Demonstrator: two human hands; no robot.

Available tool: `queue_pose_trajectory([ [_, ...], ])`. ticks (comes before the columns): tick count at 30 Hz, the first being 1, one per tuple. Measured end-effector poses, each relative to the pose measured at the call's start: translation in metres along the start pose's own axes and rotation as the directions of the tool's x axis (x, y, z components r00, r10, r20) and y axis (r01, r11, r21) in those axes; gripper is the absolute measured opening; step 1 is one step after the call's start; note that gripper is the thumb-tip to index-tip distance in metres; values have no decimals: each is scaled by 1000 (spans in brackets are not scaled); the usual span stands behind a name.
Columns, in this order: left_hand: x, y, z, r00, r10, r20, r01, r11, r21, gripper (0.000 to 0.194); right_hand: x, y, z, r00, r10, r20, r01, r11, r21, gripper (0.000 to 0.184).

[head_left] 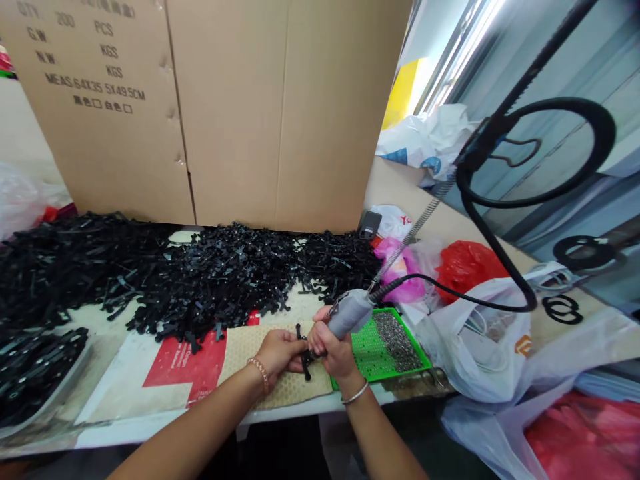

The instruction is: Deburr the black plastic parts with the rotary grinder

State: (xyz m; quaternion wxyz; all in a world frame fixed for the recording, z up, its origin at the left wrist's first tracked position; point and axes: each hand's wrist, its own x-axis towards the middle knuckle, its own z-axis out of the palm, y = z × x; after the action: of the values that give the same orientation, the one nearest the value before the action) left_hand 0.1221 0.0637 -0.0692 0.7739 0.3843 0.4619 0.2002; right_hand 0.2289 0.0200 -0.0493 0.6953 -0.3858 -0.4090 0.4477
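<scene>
My right hand point(334, 349) is wrapped round a grey electric screwdriver point(351, 312), its tip pointed down and to the left. A black cable and a spring hanger run up from the tool to the right. My left hand point(279, 351) pinches a small black plastic part point(303, 352) against a tan honeycomb mat point(240, 347), right under the tool's tip. Both wrists wear thin bracelets.
A big heap of black plastic parts point(200, 280) covers the table behind the mat. A green tray point(373, 353) with several small screws lies just right of my hands. A large cardboard box point(225, 107) stands at the back. Plastic bags point(480, 333) crowd the right side.
</scene>
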Motion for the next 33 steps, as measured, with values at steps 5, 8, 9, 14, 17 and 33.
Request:
queue_pose_trajectory([
  [5,0,0,-2,1000,-4,21,4,1000,-1,28,-2,6,0,998,19,55,-19,1000,6,20],
  [8,-3,3,-3,997,-24,68,25,999,-24,28,-5,-6,2,1000,-12,1,12,1000,5,25],
  [9,-4,5,-3,996,-31,82,34,999,-34,28,-6,-13,0,998,-40,-37,40,999,0,27],
  [14,-7,9,-5,996,-43,80,47,998,-46,23,3,-41,-31,895,-263,-360,222,963,-151,26],
  [17,-8,9,-7,993,-45,107,47,999,-25,22,13,-38,-54,834,-266,-482,183,960,-213,30],
  [33,-10,11,-6,993,-61,104,63,998,-23,24,14,-12,-80,869,-277,-411,150,937,-314,25],
])
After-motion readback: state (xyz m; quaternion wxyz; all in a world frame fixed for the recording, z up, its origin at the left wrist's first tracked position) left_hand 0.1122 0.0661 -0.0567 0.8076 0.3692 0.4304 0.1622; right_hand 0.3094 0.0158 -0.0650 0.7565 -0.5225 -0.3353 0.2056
